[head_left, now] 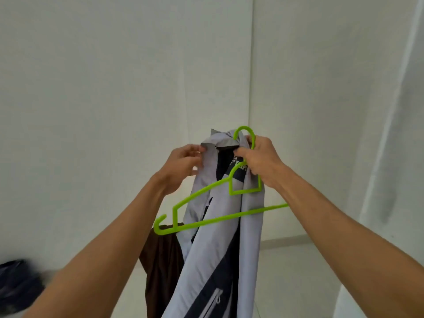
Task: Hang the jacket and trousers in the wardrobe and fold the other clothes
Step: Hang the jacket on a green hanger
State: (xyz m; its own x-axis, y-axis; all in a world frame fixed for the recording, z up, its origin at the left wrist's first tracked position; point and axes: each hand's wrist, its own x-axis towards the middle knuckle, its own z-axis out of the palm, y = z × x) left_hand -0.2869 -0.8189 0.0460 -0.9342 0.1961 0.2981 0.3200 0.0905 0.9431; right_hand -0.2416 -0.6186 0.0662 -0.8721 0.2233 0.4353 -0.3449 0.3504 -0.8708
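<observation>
A light grey jacket (250, 230) with dark navy lining hangs in front of me, held up at its collar. My left hand (181, 166) pinches the left side of the collar. My right hand (261, 161) grips the right side of the collar together with the neck of a lime green plastic hanger (206, 222). The hanger tilts down to the left across the jacket's front, its hook sticking up above my right hand. A brown garment (160, 267) hangs behind the jacket, lower left; it may be the trousers.
White walls meet in a corner (251, 65) straight ahead. A white curtain or panel (390, 157) hangs at the right. A dark blue bundle of cloth (16, 283) lies at the lower left edge. Pale floor shows beyond the jacket at the right.
</observation>
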